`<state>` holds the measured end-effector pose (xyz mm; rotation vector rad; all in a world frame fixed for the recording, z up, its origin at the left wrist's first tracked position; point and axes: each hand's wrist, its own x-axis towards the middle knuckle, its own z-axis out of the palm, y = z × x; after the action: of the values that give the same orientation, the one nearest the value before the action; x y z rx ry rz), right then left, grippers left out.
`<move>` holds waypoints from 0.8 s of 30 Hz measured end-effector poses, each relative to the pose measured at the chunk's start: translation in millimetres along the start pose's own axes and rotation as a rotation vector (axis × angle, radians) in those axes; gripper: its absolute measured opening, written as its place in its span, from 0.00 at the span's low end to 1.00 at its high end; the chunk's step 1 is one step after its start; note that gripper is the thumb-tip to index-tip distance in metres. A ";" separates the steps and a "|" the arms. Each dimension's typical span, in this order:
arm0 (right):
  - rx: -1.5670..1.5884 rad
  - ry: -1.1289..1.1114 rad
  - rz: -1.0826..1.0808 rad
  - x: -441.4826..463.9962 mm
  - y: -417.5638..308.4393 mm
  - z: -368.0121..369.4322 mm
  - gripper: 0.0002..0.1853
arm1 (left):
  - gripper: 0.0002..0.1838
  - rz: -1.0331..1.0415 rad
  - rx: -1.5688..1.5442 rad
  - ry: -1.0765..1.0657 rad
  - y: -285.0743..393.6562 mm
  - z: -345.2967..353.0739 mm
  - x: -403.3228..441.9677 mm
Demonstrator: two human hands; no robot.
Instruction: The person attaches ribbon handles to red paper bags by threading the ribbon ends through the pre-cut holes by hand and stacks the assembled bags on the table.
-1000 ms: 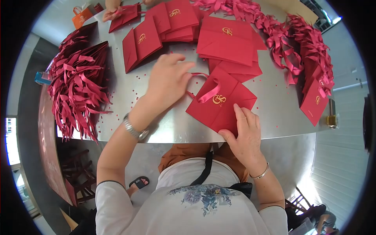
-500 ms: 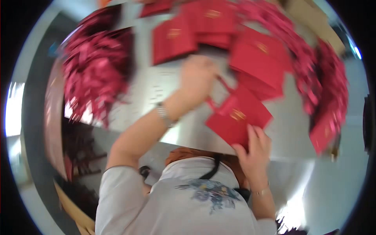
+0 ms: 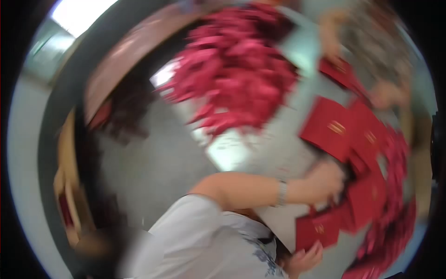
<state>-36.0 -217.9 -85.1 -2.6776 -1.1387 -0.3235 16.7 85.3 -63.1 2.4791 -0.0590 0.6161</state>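
The whole view is smeared by motion. My left hand [image 3: 325,181], with a watch on its wrist, is over the table just above a red paper bag [image 3: 318,230] with a gold mark. Its fingers are too blurred to show what they hold. At the lower edge of that bag my right hand [image 3: 304,260] grips it, fingers bent on its near side. Beyond my left hand lie more red bags [image 3: 327,125], and another stack [image 3: 367,200] is beside the bag I hold.
A large heap of bags with pink-red ribbons [image 3: 237,69] covers the upper middle of the metal table [image 3: 274,158]. More ribbons [image 3: 390,237] lie at the right. Another person's hands [image 3: 331,39] hold a red bag [image 3: 341,74] at the upper right. Someone partly visible is at the lower left.
The view has swung left and tilted, so the bags and both my hands appear farther right and lower. The ribbon heap has come to the upper middle. My right hand remains at the bag.
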 end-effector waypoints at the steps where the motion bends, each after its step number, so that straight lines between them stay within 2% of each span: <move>1: 0.010 -0.045 0.034 3.8 -6.3 -5.8 0.27 | 0.05 0.055 -0.146 0.009 -11.2 8.0 -3.1; 2: 0.004 -0.127 0.026 12.8 -17.4 -20.1 0.28 | 0.06 -0.087 -0.025 0.001 -2.4 4.9 -11.1; 3: 0.119 -0.200 0.111 27.0 -28.0 -32.4 0.28 | 0.07 -0.043 0.004 -0.151 -6.9 -3.8 -10.8; 4: 0.205 -0.346 0.220 41.2 -32.6 -40.0 0.29 | 0.06 -0.009 0.014 -0.002 -13.0 7.4 -15.4; 5: 0.266 -0.360 0.231 43.2 -31.9 -40.2 0.30 | 0.05 0.025 0.102 -0.023 -11.7 0.6 -11.7; 6: 0.138 -0.129 -0.002 22.8 -25.7 -27.6 0.29 | 0.05 0.103 0.127 0.047 -3.5 -9.8 -9.1; 7: 0.201 -0.183 0.143 31.9 -34.9 -39.4 0.29 | 0.05 0.161 0.159 0.078 -7.9 -12.7 -3.5; 9: 0.162 -0.033 0.128 27.0 -42.1 -36.2 0.29 | 0.05 0.062 0.220 0.008 -1.5 -21.9 -4.1; 12: 0.099 0.121 0.103 19.6 -40.8 -23.6 0.30 | 0.06 0.081 0.173 -0.027 -11.1 -20.6 -8.6; 15: 0.116 0.157 0.100 13.6 -36.0 -17.7 0.30 | 0.05 0.073 0.156 -0.093 -2.3 -22.1 -8.8; 18: 0.117 0.209 0.100 12.2 -36.4 -12.2 0.30 | 0.02 0.063 0.103 -0.064 -13.5 -16.8 -13.1; 19: 0.103 0.212 0.094 11.8 -35.0 -11.4 0.30 | 0.02 0.068 0.070 -0.045 2.1 -24.0 -6.0; 20: 0.110 0.230 0.091 11.4 -35.1 -10.4 0.29 | 0.10 0.057 0.230 -0.206 16.1 -40.7 0.5; 24: 0.121 0.239 0.098 10.6 -36.9 -7.7 0.28 | 0.08 0.106 0.095 -0.053 12.6 -36.3 -0.5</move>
<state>-56.5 -187.8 -70.6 -2.4981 -0.9230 -0.5236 -1.0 94.7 -30.3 2.5975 -0.1866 0.6107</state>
